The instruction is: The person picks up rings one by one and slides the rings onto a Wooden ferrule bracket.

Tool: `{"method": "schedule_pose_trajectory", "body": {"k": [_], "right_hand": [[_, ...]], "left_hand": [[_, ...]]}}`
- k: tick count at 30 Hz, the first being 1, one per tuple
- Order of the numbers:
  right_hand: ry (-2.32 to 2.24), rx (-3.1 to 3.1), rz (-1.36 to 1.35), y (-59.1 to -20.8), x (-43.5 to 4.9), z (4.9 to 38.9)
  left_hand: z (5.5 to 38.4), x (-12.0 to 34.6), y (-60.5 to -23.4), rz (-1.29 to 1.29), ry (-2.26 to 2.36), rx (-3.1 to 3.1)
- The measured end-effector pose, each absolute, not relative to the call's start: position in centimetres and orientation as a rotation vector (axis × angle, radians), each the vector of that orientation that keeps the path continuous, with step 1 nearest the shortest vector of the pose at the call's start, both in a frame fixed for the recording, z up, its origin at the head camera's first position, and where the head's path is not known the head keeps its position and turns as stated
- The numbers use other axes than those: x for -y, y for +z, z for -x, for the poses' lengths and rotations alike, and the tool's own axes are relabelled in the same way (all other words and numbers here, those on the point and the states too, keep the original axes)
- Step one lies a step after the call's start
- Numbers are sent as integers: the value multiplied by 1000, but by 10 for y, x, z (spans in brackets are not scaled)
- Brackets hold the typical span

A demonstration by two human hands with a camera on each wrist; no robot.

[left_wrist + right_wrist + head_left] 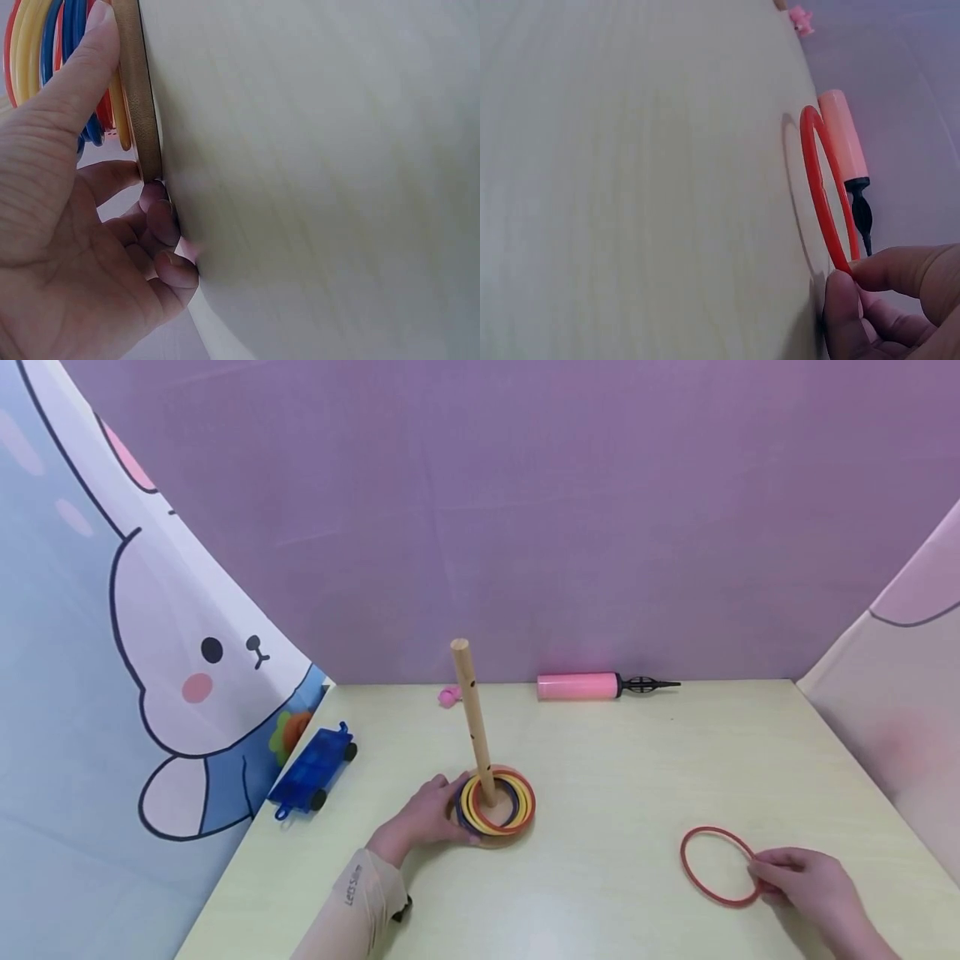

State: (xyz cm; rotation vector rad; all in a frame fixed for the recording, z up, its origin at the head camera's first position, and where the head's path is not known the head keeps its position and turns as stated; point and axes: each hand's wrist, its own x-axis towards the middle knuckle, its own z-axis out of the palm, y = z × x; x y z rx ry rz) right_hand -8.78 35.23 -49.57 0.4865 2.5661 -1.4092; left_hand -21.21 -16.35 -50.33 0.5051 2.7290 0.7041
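A wooden peg (474, 718) rises from a round base (146, 112), with several red, yellow and blue rings (30, 52) stacked around its foot. The left hand (426, 814) grips this ring stand at its left side, thumb against the base's near edge and fingers round the far edge. Away to the right, the right hand (813, 883) pinches a single red ring (822, 202) between thumb and index finger. That ring is tilted slightly above the table, casting a shadow, and is apart from the stand.
A blue toy wagon (313, 768) with black wheels is at the table's left edge. Along the back edge lie a pink hand pump (577, 686) with a black nozzle and a small pink toy (449, 697). Purple cloth (562, 527) hangs behind the pale table (600, 760).
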Motion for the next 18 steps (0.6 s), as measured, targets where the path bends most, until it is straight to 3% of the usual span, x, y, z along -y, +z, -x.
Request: {"method": "schedule_pose_trajectory", "body": {"k": [18], "right_hand": [[-1842, -2317, -278, -475, -262, 110]], "left_hand": [[211, 163, -500, -491, 723, -2716]]}}
